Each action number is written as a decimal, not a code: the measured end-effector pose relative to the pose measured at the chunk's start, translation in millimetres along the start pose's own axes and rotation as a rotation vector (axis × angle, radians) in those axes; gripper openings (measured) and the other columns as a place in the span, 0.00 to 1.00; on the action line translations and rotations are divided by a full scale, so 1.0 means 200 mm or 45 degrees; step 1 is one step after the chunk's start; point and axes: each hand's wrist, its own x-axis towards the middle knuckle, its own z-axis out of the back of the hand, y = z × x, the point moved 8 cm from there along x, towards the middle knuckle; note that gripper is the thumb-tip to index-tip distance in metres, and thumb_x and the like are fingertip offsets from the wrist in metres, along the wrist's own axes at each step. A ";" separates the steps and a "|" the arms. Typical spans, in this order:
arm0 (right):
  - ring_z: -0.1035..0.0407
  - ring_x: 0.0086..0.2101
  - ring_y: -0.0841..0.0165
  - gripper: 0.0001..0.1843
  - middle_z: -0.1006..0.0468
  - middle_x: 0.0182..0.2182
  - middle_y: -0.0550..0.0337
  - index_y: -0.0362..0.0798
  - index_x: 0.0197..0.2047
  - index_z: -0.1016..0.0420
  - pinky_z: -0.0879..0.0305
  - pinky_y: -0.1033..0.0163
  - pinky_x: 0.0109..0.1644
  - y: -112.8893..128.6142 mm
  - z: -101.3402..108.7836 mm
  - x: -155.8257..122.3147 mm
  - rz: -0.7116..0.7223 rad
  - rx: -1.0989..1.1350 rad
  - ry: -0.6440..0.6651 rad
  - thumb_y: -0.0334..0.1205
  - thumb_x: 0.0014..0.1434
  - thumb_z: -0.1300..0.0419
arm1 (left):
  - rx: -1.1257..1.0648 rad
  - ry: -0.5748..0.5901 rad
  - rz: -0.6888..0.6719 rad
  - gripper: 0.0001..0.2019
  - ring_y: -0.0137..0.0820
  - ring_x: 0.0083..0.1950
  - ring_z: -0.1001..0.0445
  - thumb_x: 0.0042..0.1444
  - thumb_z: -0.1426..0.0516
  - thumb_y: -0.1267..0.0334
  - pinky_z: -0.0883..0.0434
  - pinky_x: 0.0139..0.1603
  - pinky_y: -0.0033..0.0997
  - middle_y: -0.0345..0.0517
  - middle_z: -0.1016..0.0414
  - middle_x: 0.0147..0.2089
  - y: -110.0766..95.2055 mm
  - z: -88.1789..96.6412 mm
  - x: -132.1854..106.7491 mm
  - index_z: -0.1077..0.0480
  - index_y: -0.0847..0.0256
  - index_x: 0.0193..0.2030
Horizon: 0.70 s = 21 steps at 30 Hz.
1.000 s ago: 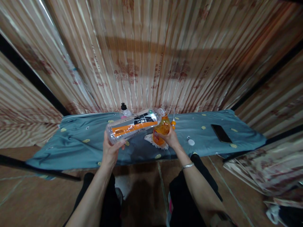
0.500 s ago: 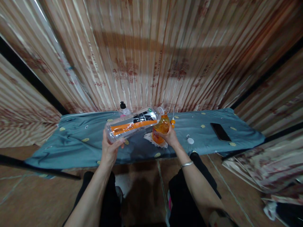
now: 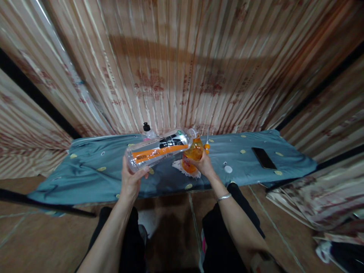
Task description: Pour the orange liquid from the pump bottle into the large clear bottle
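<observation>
My left hand (image 3: 131,181) grips the base of a large clear plastic bottle (image 3: 157,149) with an orange and black label. The bottle lies almost level, its open mouth tipped to the right over a small bottle of orange liquid (image 3: 192,155). My right hand (image 3: 202,165) is wrapped round that small bottle, which stands on a white cloth (image 3: 178,166) on the blue-grey cover of the table (image 3: 93,178). A white cap (image 3: 228,169) lies on the cover just right of my right hand.
A small bottle with a black cap (image 3: 147,131) stands behind the big bottle. A black phone (image 3: 263,158) lies on the right of the table. A small orange-tipped item (image 3: 207,145) stands by the orange bottle. Striped curtains (image 3: 182,64) hang behind.
The view has shifted slightly. Both hands and both bottles keep the same pose.
</observation>
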 end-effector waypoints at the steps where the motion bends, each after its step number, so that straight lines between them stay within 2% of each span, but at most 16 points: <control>1: 0.21 0.53 0.50 0.38 0.15 0.50 0.52 0.50 0.54 0.26 0.25 0.46 0.59 0.00 0.00 0.00 0.002 -0.001 -0.002 0.48 0.40 0.22 | -0.004 -0.002 0.003 0.38 0.25 0.27 0.29 0.35 0.24 0.61 0.36 0.19 0.21 0.40 0.22 0.40 0.00 0.00 0.00 0.28 0.54 0.57; 15: 0.21 0.53 0.48 0.41 0.15 0.51 0.50 0.51 0.56 0.28 0.25 0.45 0.58 -0.02 0.00 0.01 0.006 -0.001 0.001 0.49 0.39 0.21 | -0.043 -0.059 0.040 0.40 0.25 0.26 0.28 0.32 0.23 0.62 0.35 0.19 0.21 0.38 0.22 0.38 0.01 0.01 0.00 0.28 0.54 0.56; 21: 0.21 0.53 0.49 0.42 0.16 0.52 0.48 0.50 0.56 0.29 0.26 0.45 0.59 -0.04 -0.01 0.02 0.019 0.040 0.014 0.50 0.39 0.22 | -0.019 -0.039 0.027 0.41 0.24 0.26 0.29 0.33 0.23 0.61 0.35 0.18 0.22 0.39 0.22 0.39 -0.01 -0.01 0.00 0.29 0.54 0.58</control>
